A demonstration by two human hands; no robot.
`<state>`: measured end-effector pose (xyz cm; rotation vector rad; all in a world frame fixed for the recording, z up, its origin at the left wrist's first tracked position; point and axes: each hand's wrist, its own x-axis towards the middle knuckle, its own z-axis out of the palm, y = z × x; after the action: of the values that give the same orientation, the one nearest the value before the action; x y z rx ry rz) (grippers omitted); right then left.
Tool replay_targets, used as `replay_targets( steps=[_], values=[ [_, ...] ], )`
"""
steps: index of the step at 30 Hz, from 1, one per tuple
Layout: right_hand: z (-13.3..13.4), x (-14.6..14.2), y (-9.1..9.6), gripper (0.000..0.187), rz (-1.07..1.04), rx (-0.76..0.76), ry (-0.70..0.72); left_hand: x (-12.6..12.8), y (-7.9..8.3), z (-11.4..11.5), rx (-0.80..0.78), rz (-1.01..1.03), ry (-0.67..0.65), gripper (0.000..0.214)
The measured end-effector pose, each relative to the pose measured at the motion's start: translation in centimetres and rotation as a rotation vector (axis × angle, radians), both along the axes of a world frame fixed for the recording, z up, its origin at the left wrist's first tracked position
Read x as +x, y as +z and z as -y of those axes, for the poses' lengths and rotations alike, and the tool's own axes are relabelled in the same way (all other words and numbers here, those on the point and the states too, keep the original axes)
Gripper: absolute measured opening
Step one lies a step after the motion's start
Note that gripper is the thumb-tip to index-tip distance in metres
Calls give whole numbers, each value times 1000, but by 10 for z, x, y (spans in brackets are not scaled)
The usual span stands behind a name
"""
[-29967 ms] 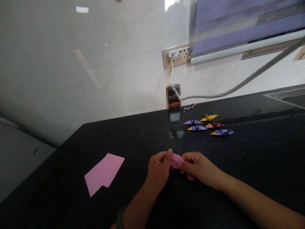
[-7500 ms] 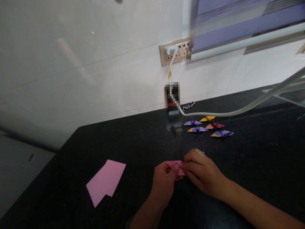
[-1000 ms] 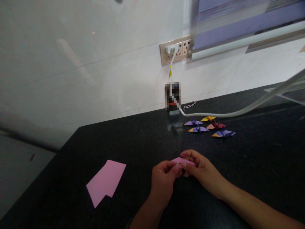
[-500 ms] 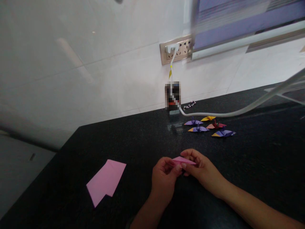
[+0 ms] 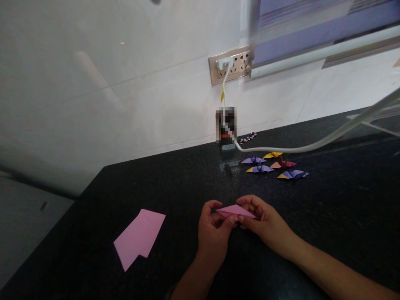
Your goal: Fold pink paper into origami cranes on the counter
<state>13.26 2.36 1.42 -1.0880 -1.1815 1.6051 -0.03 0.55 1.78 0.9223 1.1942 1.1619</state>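
A small folded pink paper (image 5: 235, 211), narrow and pointed at both ends, is held just above the black countertop (image 5: 343, 196). My left hand (image 5: 214, 233) pinches its left end with thumb and fingers. My right hand (image 5: 264, 223) grips its right half, fingers curled round it. Both hands are close together near the counter's front.
A flat stack of pink paper sheets (image 5: 139, 237) lies to the left of my hands. Several folded paper cranes (image 5: 271, 166) in purple, yellow and red sit further back. A white cable (image 5: 312, 146) runs from a wall socket (image 5: 229, 66) across the counter. The counter's left edge drops away.
Over the last second my left fingers have opened slightly and shifted along the pink paper's left tip, and the folded piece now shows a wider flat face. The hands stay in place.
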Motion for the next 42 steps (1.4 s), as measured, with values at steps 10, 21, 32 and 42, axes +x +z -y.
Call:
replay_targets(
  steps=[10, 21, 32, 42],
  values=[
    [3, -3, 0, 28, -72, 22, -23, 0, -1, -2, -32, -6, -76, 18],
    [1, 5, 4, 19, 144, 77, 56, -9, -2, -6, 63, -220, -179, 17],
    [3, 0, -5, 18, 136, 44, 69, -7, -3, -7, 10, -209, -213, 22],
    [2, 1, -2, 16, 177, 4, 121, -15, 3, -8, -27, -304, -285, 20]
  ],
)
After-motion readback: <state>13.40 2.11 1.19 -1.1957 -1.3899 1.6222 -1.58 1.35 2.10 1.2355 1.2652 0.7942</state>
